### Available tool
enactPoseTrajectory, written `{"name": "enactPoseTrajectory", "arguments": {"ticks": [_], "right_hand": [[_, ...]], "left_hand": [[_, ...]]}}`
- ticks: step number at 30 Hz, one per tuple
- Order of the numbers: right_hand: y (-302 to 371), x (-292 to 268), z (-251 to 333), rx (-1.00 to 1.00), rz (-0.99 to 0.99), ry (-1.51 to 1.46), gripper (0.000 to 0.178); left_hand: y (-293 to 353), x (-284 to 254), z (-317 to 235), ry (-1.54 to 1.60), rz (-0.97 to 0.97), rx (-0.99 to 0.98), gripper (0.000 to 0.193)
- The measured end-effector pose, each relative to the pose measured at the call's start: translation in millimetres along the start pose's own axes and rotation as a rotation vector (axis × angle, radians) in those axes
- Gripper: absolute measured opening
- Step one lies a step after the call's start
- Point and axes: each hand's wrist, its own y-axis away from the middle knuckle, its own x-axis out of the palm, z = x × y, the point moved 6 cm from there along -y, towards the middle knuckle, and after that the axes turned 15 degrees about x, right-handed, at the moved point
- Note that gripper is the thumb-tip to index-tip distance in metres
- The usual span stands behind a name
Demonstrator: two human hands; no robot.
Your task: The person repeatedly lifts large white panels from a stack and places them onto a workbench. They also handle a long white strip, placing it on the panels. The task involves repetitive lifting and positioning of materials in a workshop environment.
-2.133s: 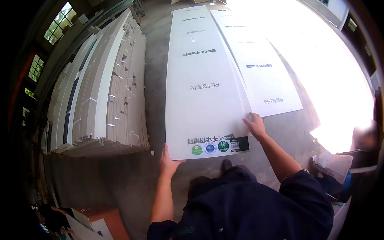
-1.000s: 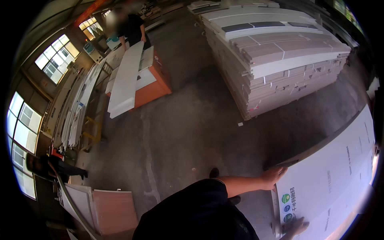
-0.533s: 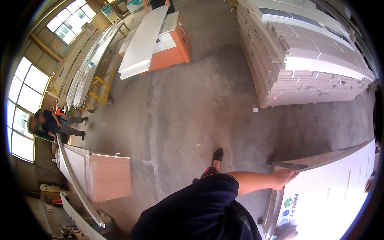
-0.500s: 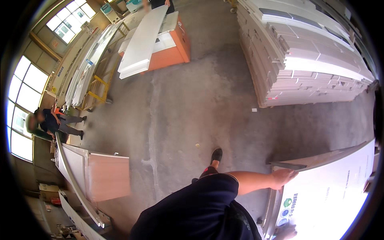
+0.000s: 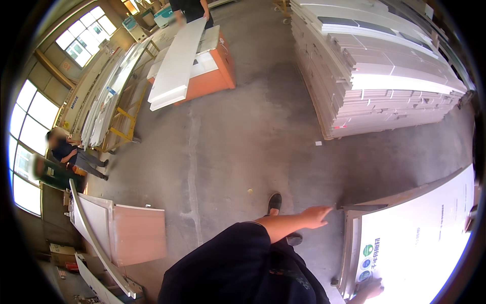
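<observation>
My left hand (image 5: pixel 316 216) reaches across to the right over the floor, fingers stretched out and empty. It is a little apart from the near edge of a large white-covered panel (image 5: pixel 410 238) with green and blue round marks and dark print. My right hand (image 5: pixel 372 290), at the lower right, rests on the white face near those marks. Glare washes out its fingers, which look laid on the surface rather than round anything. Below the white cover, a greyish side edge (image 5: pixel 348 253) of the panel shows.
A tall strapped stack of pale boards (image 5: pixel 390 109) stands at far right. A person (image 5: pixel 195 10) holds long white panels (image 5: pixel 177 66) on an orange-sided table (image 5: pixel 217 68). Another person (image 5: pixel 76 154) stands at left, near a yellow-framed rack (image 5: pixel 121 124). A pinkish board block (image 5: pixel 139 233) stands at lower left.
My left hand has let go of the panel's edge and moved left, away from it. My right hand stays on the panel. The person at left has turned and straightened up.
</observation>
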Motion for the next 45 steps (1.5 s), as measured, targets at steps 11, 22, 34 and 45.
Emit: {"name": "enactPoseTrajectory", "arguments": {"ticks": [11,22,34,45], "right_hand": [[15.3,10.3,-0.9,-0.200,-0.220,0.215,0.040],[157.2,63.8,77.1,-0.622,-0.405,0.586,0.048],[422.0,395.0,104.6,-0.918,1.136,0.287,0.031],[470.1,537.7,243.4,-0.824,1.034,1.316,0.031]], "left_hand": [[265.8,-310.3,267.2,-0.050,-0.305,-1.017,0.084],[259.2,-544.9,299.0,-0.035,-1.164,-0.749,0.051],[381.3,-142.0,354.4,0.291,-0.095,-1.133,0.042],[424.3,-235.0,377.2,0.373,-1.179,-1.198,0.037]]}}
